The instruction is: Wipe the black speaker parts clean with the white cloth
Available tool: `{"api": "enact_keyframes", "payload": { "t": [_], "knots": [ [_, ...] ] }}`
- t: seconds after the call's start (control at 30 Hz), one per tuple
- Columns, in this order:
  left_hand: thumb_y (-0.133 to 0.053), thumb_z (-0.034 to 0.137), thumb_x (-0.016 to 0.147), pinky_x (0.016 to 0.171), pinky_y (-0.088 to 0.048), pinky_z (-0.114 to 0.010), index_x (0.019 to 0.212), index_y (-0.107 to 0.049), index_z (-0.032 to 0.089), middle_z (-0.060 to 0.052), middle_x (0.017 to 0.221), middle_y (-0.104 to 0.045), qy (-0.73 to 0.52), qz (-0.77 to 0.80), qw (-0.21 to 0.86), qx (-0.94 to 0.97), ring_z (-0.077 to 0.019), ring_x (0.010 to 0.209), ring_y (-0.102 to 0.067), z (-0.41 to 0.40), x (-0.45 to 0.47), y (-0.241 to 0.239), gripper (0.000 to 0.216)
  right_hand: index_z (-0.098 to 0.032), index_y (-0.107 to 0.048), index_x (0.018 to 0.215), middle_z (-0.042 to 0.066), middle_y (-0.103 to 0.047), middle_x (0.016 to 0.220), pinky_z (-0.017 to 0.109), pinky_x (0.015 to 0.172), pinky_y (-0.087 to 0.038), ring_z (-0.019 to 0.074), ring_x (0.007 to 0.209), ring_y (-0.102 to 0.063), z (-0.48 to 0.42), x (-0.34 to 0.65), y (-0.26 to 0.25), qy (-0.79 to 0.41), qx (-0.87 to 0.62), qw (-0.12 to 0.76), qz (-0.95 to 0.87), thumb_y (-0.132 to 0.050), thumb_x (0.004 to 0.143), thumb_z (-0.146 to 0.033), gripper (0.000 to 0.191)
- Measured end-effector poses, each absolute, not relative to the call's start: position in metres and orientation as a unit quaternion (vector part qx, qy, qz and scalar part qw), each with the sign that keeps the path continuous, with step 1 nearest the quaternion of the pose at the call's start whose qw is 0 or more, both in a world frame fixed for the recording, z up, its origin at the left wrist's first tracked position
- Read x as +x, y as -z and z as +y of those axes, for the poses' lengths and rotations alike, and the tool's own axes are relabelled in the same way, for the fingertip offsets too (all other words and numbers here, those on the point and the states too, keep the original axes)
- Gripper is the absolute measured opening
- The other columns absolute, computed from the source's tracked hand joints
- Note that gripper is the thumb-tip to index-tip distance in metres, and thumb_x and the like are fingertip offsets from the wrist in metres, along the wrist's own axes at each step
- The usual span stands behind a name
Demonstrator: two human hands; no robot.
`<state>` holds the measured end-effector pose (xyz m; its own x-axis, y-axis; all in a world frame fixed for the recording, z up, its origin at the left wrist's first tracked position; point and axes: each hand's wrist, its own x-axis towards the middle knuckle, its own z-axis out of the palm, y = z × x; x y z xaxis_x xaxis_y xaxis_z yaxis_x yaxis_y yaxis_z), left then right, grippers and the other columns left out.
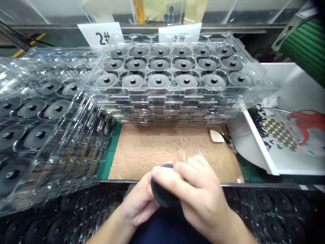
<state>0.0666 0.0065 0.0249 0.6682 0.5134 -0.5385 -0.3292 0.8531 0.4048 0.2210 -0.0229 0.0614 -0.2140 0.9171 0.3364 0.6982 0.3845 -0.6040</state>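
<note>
A black, round, cup-like part (164,195) is held between my two hands in front of the near edge of the table. My left hand (141,205) closes round its left side and underside. Across its top and right side lie the curled fingers of my right hand (200,191), a little blurred. Whether the right fingers also pinch something small is hidden. Beyond the hands lies a brown cardboard sheet (152,149), with a small pale, rounded pad (216,136) and a slim dark tool (230,142) at its right.
Stacked clear plastic trays (162,89) hold rows of round grey parts with black centre knobs. More filled trays (50,135) stand at left. A white bin (274,166) at right contains black bits, a sticker sheet (280,134) and a red-handled tool (306,122). A green hose (304,47) hangs upper right.
</note>
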Motion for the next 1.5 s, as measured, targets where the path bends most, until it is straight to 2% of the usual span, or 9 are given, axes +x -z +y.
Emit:
{"api": "enact_keyframes", "payload": {
  "t": [0.23,0.37,0.6,0.73,0.87,1.03,1.23,1.4,1.5],
  "knots": [
    [-0.074,0.023,0.063,0.08,-0.051,-0.032,0.108,-0.061,0.021,-0.007,0.109,-0.065,-0.241,0.29,0.92,0.103,-0.0265,0.095,-0.063,0.006,0.051,-0.019,0.047,-0.024,-0.058,0.112,0.003,-0.065,0.095,0.029,0.074,-0.044,0.015,0.084,-0.057,-0.018,0.237,0.002,-0.239,-0.64,0.351,-0.64,-0.045,0.088,-0.017,0.028],
    [-0.074,0.022,0.062,0.079,-0.052,-0.032,0.106,-0.061,0.021,-0.006,0.105,-0.066,-0.235,0.297,0.921,0.087,-0.0255,0.096,-0.063,0.007,0.048,-0.013,0.046,-0.022,-0.066,0.098,0.002,-0.067,0.078,0.027,0.065,-0.048,0.0147,0.072,-0.061,-0.039,0.231,0.047,-0.277,-0.633,0.315,-0.651,-0.048,0.085,-0.018,0.022],
    [-0.07,0.017,0.067,0.08,-0.052,-0.033,0.111,-0.059,0.019,-0.009,0.111,-0.064,-0.244,0.296,0.918,0.101,-0.0267,0.099,-0.061,0.007,0.051,-0.013,0.045,-0.025,-0.058,0.112,0.003,-0.065,0.099,0.027,0.069,-0.047,0.0164,0.084,-0.06,-0.041,0.229,-0.026,-0.215,-0.672,0.366,-0.606,-0.048,0.086,-0.02,0.028],
    [-0.065,0.011,0.071,0.085,-0.048,-0.026,0.112,-0.058,0.02,-0.009,0.109,-0.065,-0.254,0.337,0.898,0.12,-0.0196,0.1,-0.061,0.005,0.049,-0.013,0.042,-0.024,-0.06,0.111,0.003,-0.064,0.075,0.028,0.058,-0.041,0.0142,0.062,-0.052,-0.031,0.214,-0.062,-0.176,-0.516,0.399,-0.737,-0.043,0.087,-0.016,0.03],
    [-0.074,0.022,0.063,0.081,-0.048,-0.023,0.116,-0.056,0.02,-0.008,0.109,-0.065,-0.275,0.355,0.885,0.122,-0.0194,0.099,-0.06,0.001,0.045,-0.011,0.056,-0.024,-0.06,0.109,0.001,-0.061,0.072,0.029,0.06,-0.037,0.0143,0.064,-0.051,-0.028,0.208,-0.054,-0.205,-0.589,0.304,-0.72,-0.046,0.082,-0.007,0.034],
    [-0.07,0.023,0.068,0.085,-0.047,-0.025,0.113,-0.058,0.02,-0.009,0.113,-0.063,-0.291,0.356,0.88,0.122,-0.0199,0.104,-0.058,0.004,0.046,-0.012,0.046,-0.022,-0.057,0.114,0.003,-0.066,0.089,0.029,0.068,-0.042,0.0146,0.074,-0.056,-0.028,0.204,-0.044,-0.258,-0.513,0.414,-0.706,-0.046,0.084,-0.01,0.034],
    [-0.071,0.032,0.065,0.09,-0.045,-0.033,0.117,-0.055,0.02,-0.013,0.12,-0.059,-0.323,0.328,0.878,0.131,-0.0252,0.106,-0.057,0.008,0.039,-0.009,0.056,-0.027,-0.063,0.103,0.001,-0.065,0.105,0.026,0.08,-0.048,0.0157,0.096,-0.059,-0.033,0.221,0.003,-0.354,-0.67,0.39,-0.523,-0.05,0.086,-0.028,0.022],
    [-0.071,0.039,0.061,0.093,-0.043,-0.035,0.116,-0.056,0.018,-0.013,0.121,-0.059,-0.315,0.312,0.888,0.121,-0.0292,0.109,-0.055,0.006,0.039,-0.008,0.061,-0.021,-0.07,0.092,0.004,-0.07,0.083,0.031,0.068,-0.052,0.019,0.074,-0.064,-0.043,0.222,0.054,-0.373,-0.678,0.353,-0.526,-0.054,0.082,-0.029,0.02],
    [-0.072,0.04,0.059,0.091,-0.044,-0.035,0.117,-0.056,0.02,-0.012,0.122,-0.059,-0.311,0.322,0.885,0.129,-0.0293,0.11,-0.055,0.004,0.042,-0.011,0.063,-0.023,-0.067,0.099,0.004,-0.069,0.096,0.031,0.072,-0.051,0.0195,0.086,-0.063,-0.04,0.22,0.032,-0.354,-0.693,0.363,-0.512,-0.053,0.083,-0.028,0.022]
  ]
}}
